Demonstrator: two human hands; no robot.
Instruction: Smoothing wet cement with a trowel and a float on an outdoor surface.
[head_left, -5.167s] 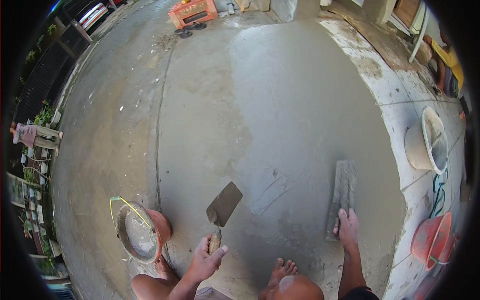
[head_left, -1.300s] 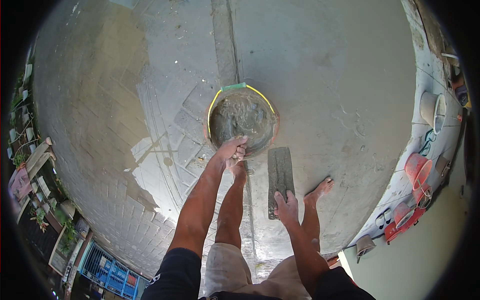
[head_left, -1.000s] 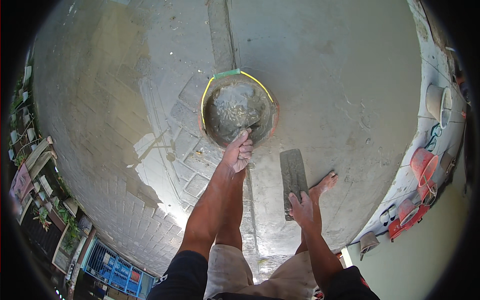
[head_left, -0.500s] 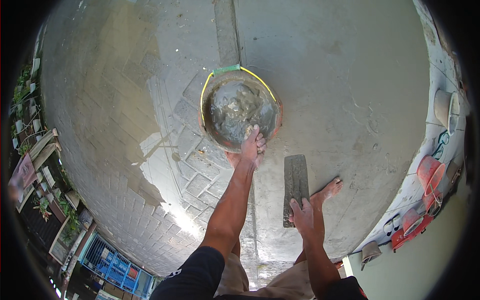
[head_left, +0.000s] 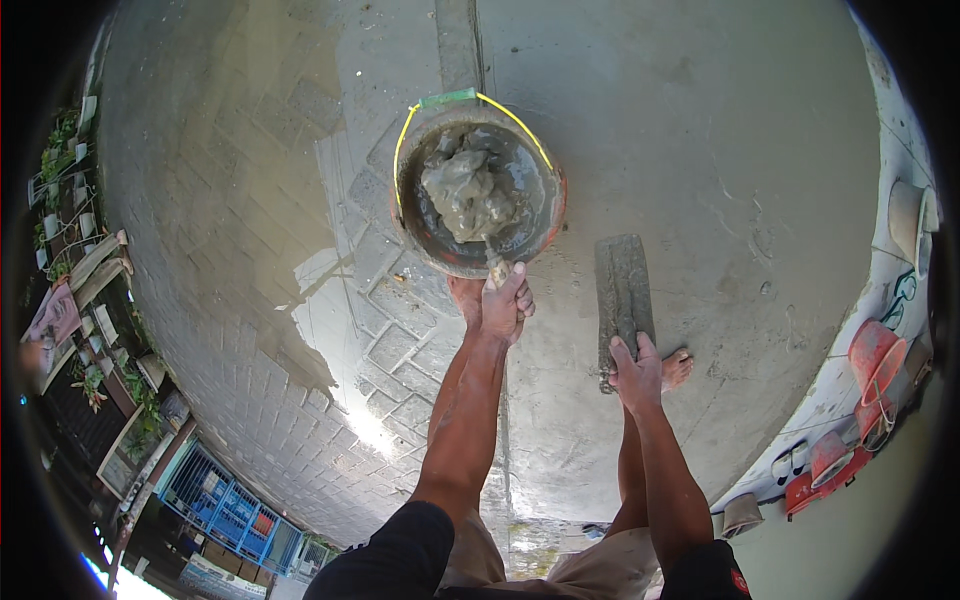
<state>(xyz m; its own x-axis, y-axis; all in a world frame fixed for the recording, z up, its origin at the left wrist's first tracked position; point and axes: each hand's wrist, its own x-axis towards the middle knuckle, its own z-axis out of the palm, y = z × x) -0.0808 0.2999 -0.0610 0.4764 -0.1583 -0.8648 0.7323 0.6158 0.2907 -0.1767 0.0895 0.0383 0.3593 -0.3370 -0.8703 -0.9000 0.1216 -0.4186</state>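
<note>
My left hand [head_left: 507,308] is closed round the handle of a trowel [head_left: 496,262] at the near rim of a bucket [head_left: 558,222]. A big lump of wet grey mortar [head_left: 468,192] sits on the trowel over the bucket and hides its blade. The bucket holds more watery mortar, and its yellow wire handle with a green grip leans to the far side. To the right, my right hand [head_left: 637,370] grips the near end of a long, cement-coated plastering float [head_left: 624,285], held above the floor. Its underside and grip are hidden.
Wet grey cement [head_left: 700,130] covers the floor ahead and right; paving blocks [head_left: 260,420] with puddles lie left. Along the right wall stand red buckets [head_left: 877,355] and a pale bucket [head_left: 908,222]. Plants [head_left: 60,150] and a blue rack [head_left: 225,515] line the left. My bare feet are beside the bucket and float.
My left hand has lifted the trowel, raising a heap of mortar out of the slurry. My right hand has moved the float forward and slightly right.
</note>
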